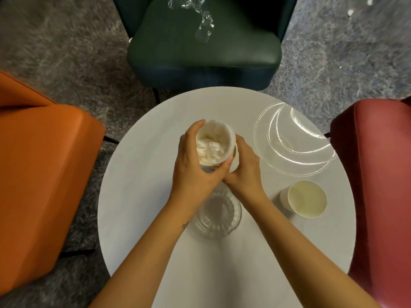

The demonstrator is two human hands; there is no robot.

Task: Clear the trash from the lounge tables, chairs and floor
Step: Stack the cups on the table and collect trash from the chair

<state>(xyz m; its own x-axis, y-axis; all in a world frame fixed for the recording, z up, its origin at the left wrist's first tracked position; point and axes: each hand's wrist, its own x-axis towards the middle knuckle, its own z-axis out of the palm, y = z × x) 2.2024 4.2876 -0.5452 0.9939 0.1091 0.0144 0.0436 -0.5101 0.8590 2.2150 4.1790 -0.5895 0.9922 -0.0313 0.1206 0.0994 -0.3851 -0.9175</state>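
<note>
I'm gripping the tissue-stuffed paper cup (219, 135) at the middle of the table (138, 196), left hand (195, 167) curling round its left side, right hand (244, 167) wrapping the right. An empty cup (308, 200) is sitting by the table's right edge, plastic wrap (205, 25) lying on the green chair (178, 52).

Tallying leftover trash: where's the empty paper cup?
Head view: the empty paper cup stands on the round table, right side, beside the red chair, nearer than the clear plastic plates.
</note>
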